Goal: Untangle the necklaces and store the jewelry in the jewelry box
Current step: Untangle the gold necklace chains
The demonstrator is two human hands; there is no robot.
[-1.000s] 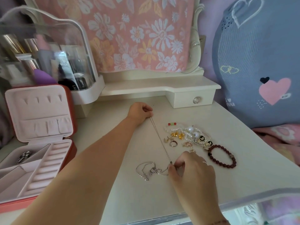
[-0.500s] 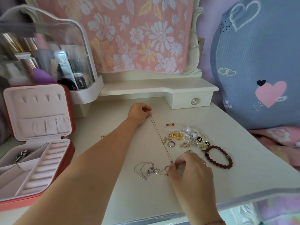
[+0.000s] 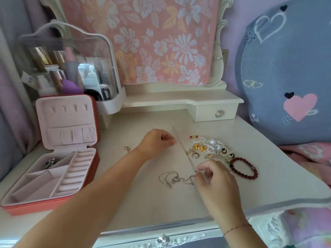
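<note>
A thin chain necklace (image 3: 184,149) lies stretched in a line on the white dressing table (image 3: 143,203). My right hand (image 3: 215,179) pinches its near end between thumb and forefinger. A tangle of silver necklaces (image 3: 176,179) lies just left of that hand. My left hand (image 3: 155,143) rests on the table with fingers loosely curled, just left of the chain and holding nothing that I can see. The open red jewelry box (image 3: 93,158) with pink lining stands at the left, a silver piece (image 3: 50,162) in one compartment.
Right of the chain lie pearls (image 3: 212,143), gold earrings (image 3: 197,146), a ring (image 3: 195,155) and a dark red bead bracelet (image 3: 244,169). A small gold piece (image 3: 127,148) lies near my left wrist. A clear cosmetics case (image 3: 71,68) and a small drawer (image 3: 218,114) stand behind.
My left hand has let go of the chain's far end and drawn back to the left. The chain now lies on the table. My right hand stays at its near end.
</note>
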